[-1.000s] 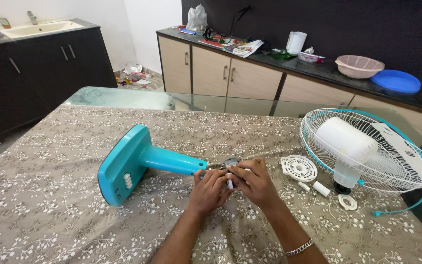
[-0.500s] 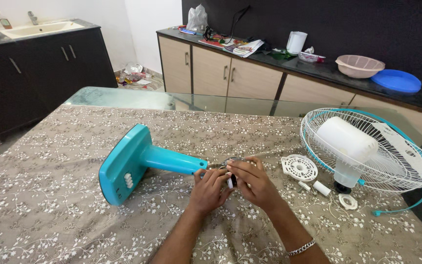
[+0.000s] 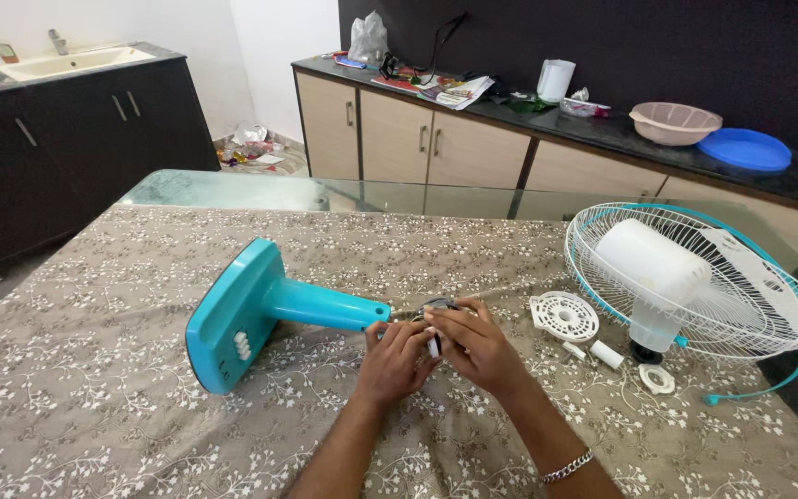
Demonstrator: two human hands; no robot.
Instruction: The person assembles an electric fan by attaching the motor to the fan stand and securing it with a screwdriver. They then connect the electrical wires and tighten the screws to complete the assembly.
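Over on the right of the floral tablecloth (image 3: 94,397) lies a white fan grille (image 3: 695,277) with the white motor housing (image 3: 650,265) on it. Beside it sit a round white vented cap (image 3: 564,316) and a small white ring (image 3: 655,378). Back on the dark counter (image 3: 621,134): a pink basin (image 3: 674,123), blue plate (image 3: 743,149), white jug (image 3: 555,80).

Small part buried under the fingers

Both the left hand (image 3: 397,359) and right hand (image 3: 477,347) cover the small white-and-metal part (image 3: 435,325) at the teal fan stand's (image 3: 270,310) pole end; its shape cannot be made out.
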